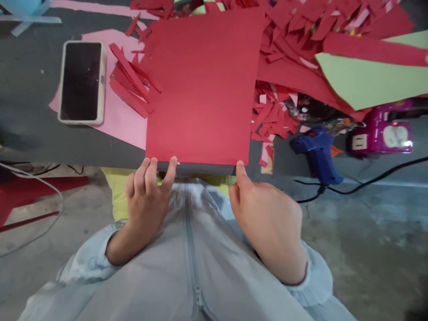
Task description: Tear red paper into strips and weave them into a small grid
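Note:
A large red paper sheet [203, 84] lies flat on the dark table [30, 111], its near edge at the table's front edge. My left hand [145, 196] touches the sheet's near left corner with its fingertips, fingers close together and slightly bent. My right hand [267, 218] touches the near right corner with one fingertip, the other fingers curled under and hidden. Neither hand visibly grips the sheet.
A phone [82, 80] lies on pink paper [123, 120] at left beside cut red strips [130, 80]. Red scraps [301, 26] and a green sheet [371, 80] cover the right. A blue glue gun [317, 151] and a purple object [381, 133] sit at the right.

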{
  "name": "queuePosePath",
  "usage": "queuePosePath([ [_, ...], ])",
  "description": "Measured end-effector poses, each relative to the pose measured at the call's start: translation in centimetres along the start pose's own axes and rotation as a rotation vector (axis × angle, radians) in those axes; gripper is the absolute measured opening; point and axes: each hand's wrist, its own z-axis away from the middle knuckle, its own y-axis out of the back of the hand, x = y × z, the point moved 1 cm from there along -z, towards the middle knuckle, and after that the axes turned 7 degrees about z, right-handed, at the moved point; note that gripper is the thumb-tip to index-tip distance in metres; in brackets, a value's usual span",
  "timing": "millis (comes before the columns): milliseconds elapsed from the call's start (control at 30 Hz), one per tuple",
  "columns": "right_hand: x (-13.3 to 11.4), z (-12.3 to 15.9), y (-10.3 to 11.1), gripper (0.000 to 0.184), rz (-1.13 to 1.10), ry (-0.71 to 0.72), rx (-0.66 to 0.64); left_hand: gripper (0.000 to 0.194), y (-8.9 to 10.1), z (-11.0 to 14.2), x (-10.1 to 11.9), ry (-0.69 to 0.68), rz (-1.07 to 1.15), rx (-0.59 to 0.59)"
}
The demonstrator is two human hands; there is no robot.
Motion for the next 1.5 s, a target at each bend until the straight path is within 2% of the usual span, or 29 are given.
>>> queuePosePath([
  [233,0.9,-0.1,-0.6,0.047,-0.032,-0.004,0.03,0.061,-0.4,-0.1,-0.1,-0.023,-0.01,0.048],
  [500,0.8,-0.2,-0.7,0.046,-0.058,0.013,0.074,0.07,-0.6,0.2,-0.4,0.041,0.067,-0.009],
  [633,0.9,-0.2,-0.9,0.045,-0.068,0.016,0.1,0.072,-0.7,0.3,-0.4,0.053,0.079,0.002],
  [933,0.9,-0.1,-1.1,0.045,-0.078,0.012,0.106,0.068,-0.4,0.2,-0.8,-0.018,0.048,0.006],
  [1133,0.7,-0.2,-1.0,0.047,-0.07,-0.002,0.043,0.053,0.2,0.2,-1.7,-0.06,0.115,0.007],
  [1333,0.5,-0.2,-1.0,0.048,-0.049,-0.007,0.025,0.032,0.8,0.8,-2.4,-0.122,0.317,0.132],
  [1500,0.3,-0.3,-0.8,0.048,-0.032,-0.018,-0.029,0.026,0.9,1.1,-3.0,-0.121,0.355,0.16],
])
